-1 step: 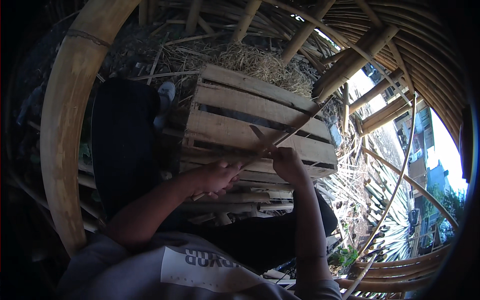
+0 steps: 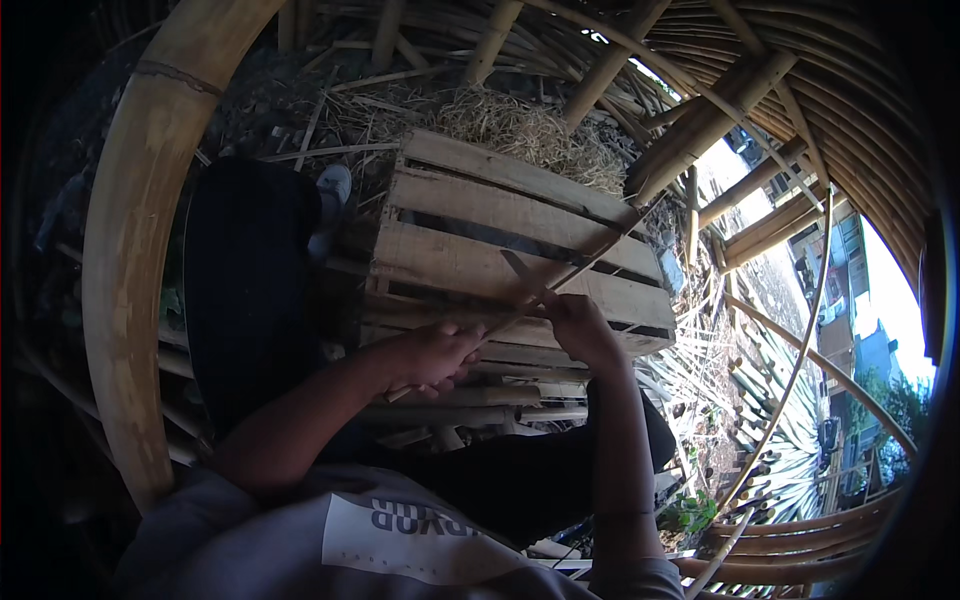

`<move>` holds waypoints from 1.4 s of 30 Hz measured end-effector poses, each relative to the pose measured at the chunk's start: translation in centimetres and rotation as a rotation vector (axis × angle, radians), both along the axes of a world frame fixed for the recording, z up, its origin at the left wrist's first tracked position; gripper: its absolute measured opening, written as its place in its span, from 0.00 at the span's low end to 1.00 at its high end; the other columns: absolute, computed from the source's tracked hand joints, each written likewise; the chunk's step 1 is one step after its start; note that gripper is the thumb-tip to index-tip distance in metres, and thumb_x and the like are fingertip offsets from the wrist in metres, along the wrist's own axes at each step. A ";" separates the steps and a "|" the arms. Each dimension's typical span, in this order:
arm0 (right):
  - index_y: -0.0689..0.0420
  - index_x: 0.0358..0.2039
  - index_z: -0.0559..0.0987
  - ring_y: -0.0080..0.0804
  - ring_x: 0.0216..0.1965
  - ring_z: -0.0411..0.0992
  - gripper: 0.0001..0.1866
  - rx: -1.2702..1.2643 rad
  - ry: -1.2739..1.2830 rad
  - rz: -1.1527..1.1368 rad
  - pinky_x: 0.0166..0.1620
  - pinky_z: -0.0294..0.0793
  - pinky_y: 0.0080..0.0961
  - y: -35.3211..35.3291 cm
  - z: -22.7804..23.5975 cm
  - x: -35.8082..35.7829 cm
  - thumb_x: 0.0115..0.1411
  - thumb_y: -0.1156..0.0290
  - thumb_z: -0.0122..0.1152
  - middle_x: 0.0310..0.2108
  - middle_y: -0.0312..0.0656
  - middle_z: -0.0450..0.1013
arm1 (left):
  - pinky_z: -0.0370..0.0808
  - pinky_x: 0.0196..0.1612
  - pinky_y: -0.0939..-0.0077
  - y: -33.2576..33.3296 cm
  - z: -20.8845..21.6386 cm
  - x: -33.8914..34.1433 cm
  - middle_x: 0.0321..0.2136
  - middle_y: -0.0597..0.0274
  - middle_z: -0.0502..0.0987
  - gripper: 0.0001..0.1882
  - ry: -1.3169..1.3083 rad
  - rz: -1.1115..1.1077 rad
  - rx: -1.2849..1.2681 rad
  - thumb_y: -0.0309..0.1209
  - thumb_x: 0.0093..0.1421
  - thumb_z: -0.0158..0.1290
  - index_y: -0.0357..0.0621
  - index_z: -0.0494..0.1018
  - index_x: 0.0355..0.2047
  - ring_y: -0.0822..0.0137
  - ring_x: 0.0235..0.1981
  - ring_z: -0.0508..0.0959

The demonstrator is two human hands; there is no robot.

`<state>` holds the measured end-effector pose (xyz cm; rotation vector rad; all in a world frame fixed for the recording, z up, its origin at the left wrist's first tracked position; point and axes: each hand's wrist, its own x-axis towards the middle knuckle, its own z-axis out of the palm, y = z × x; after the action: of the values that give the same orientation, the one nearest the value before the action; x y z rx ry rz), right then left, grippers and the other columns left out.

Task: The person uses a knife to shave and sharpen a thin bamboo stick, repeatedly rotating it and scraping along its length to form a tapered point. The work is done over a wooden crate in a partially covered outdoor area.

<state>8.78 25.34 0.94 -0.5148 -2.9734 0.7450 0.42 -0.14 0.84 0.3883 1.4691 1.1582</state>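
Biggest thing here is a fat bamboo post [image 2: 135, 250] running up the left side, smooth and yellowish tan, with one dark ring at a joint; the lens makes it look curved. Next is a slatted wooden crate [image 2: 440, 258], boxy, flat pale boards with visible grain and dark gaps between them, sitting right past the hands. Then the grey shirt [image 2: 250, 530] along the bottom, plain cloth with a pale rectangular panel [image 2: 350, 525] on the front. Behind the crate there's a scruffy heap of dry straw-like shavings [image 2: 520, 130], all thin curls and tangles.

On to the long thin strip [image 2: 595, 260], which looks like split bamboo: it slants from inside the left hand up across the crate toward the upper right, a short end poking out below the fist. The left hand [image 2: 435, 358] is clenched around its lower part. The right hand [image 2: 578, 325], farther up and just beside the strip, is curled in a fist around what looks like a knife handle, mostly hidden. Its flat dark blade [image 2: 520, 270] sticks out up and left, crossing the strip.

Smallest: dark block lettering [image 2: 395, 517] on the shirt panel, plus a row of marks too tiny to make out.
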 end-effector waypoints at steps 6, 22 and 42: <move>0.66 0.35 0.79 0.64 0.35 0.77 0.16 0.107 -0.074 -0.184 0.39 0.75 0.54 3.5 2.5 0.2 0.69 0.69 0.45 0.29 0.62 0.77 | 0.59 0.18 0.86 0.0 0.2 -0.5 0.25 0.73 0.63 0.26 -0.102 -0.043 0.051 0.54 0.75 0.35 0.41 0.67 0.44 0.83 0.20 0.60; 0.67 0.33 0.81 0.63 0.36 0.78 0.20 0.025 -0.024 -0.039 0.38 0.78 0.51 -1.3 1.1 -0.1 0.70 0.64 0.47 0.30 0.64 0.77 | 0.54 0.15 0.85 0.2 -1.0 -0.2 0.20 0.76 0.58 0.25 -0.030 0.000 0.009 0.53 0.76 0.34 0.43 0.66 0.41 0.82 0.16 0.55; 0.68 0.33 0.78 0.38 0.13 0.71 0.27 -0.155 -0.125 -0.390 0.19 0.72 0.38 1.4 3.0 0.3 0.75 0.57 0.41 0.15 0.46 0.71 | 0.53 0.12 0.89 -1.6 0.9 -0.6 0.18 0.76 0.56 0.24 -0.246 -0.018 0.094 0.51 0.76 0.33 0.40 0.63 0.43 0.85 0.14 0.53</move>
<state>9.11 26.78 3.89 -1.1470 -2.7945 0.9284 -0.14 -1.71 1.70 0.3102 1.1990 1.2177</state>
